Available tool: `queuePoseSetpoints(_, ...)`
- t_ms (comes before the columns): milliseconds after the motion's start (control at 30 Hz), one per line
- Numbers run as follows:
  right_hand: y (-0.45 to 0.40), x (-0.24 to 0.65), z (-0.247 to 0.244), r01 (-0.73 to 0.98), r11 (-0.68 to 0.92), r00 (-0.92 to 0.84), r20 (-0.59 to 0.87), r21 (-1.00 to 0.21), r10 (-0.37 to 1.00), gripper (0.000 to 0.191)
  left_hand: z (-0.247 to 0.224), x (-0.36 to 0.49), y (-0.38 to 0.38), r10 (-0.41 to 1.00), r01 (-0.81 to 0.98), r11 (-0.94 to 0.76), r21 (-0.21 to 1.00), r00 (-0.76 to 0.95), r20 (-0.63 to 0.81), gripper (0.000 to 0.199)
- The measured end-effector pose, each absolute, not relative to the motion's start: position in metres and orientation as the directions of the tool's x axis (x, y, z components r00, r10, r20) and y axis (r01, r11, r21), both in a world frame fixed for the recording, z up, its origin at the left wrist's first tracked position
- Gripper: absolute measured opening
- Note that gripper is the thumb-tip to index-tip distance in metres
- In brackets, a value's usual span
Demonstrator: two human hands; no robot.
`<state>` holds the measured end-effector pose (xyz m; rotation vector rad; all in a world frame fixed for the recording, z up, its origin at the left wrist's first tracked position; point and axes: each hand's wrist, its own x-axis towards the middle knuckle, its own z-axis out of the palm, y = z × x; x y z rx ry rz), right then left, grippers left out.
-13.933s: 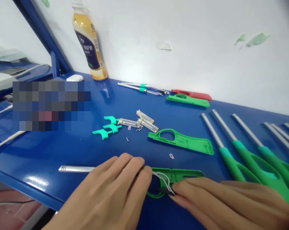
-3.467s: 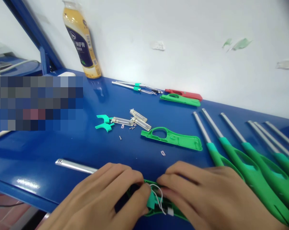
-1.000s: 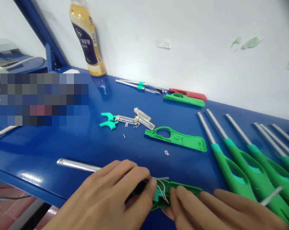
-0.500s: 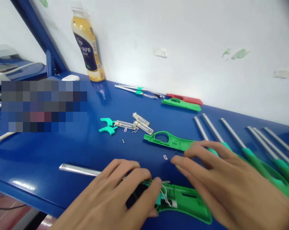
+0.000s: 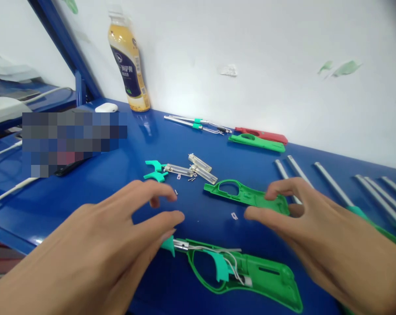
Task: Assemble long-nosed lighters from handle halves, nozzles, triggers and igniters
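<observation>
Table (image 5: 171, 144), blue and glossy, meets a white wall (image 5: 266, 87) at the back, where a yellow bottle (image 5: 127, 65) stands; on the right lie silver-tubed tools (image 5: 335, 187), which a knock from the wrist might shift. Above the near side the left hand (image 5: 119, 232) is spread, thumb and index finger apart with nothing visible between them, its lower fingers hidden; the right hand (image 5: 322, 227) arches likewise, thumb and index parted over the right end of a loose green half shell (image 5: 253, 197); contact there cannot be told. The wired green half shell (image 5: 273, 286) lies between and below the hands, hollow side up; a teal trigger (image 5: 222, 267) and a dark cylindrical part (image 5: 247, 281) sit in it, with a teal collar (image 5: 169, 246) at its left, partly behind the left hand; nothing visible pins them, so a bump or tilt could unseat them. Farther back, clear reservoirs (image 5: 178, 169) lie beside tiny screws (image 5: 191, 179); nearer, a pale little plate (image 5: 234, 216); a sweeping finger could scatter these; white wires (image 5: 237, 276) loop loosely, and stray slack could be pinched under pressure.
</observation>
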<state>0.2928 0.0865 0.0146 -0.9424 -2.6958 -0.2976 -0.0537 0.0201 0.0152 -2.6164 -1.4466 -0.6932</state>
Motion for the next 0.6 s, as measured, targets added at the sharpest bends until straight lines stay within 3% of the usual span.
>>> queuePoseSetpoints(100, 0.093, 0.291, 0.018, 0.602, 0.787, -0.779, 0.321, 0.138, 0.539, 0.03, 0.012, -0.051, 0.02, 0.779, 0.787, -0.597, 0.155, 0.523, 0.346, 0.038)
queuePoseSetpoints(300, 0.101, 0.291, 0.012, 0.637, 0.726, -0.762, 0.347, 0.257, 0.546, 0.043, 0.006, -0.051, 0.018, 0.779, 0.785, -0.6, 0.155, 0.528, 0.339, 0.043)
queuePoseSetpoints(433, 0.104, 0.291, 0.011, 0.593, 0.739, -0.802, 0.322, 0.321, 0.504, 0.05, 0.009, -0.058, 0.028, 0.783, 0.786, -0.597, 0.16, 0.527, 0.33, 0.034)
queuePoseSetpoints(600, 0.102, 0.291, 0.013, 0.589, 0.742, -0.804, 0.326, 0.32, 0.497, 0.046, 0.008, -0.072, 0.043, 0.758, 0.823, -0.563, 0.078, 0.476, 0.447, 0.025)
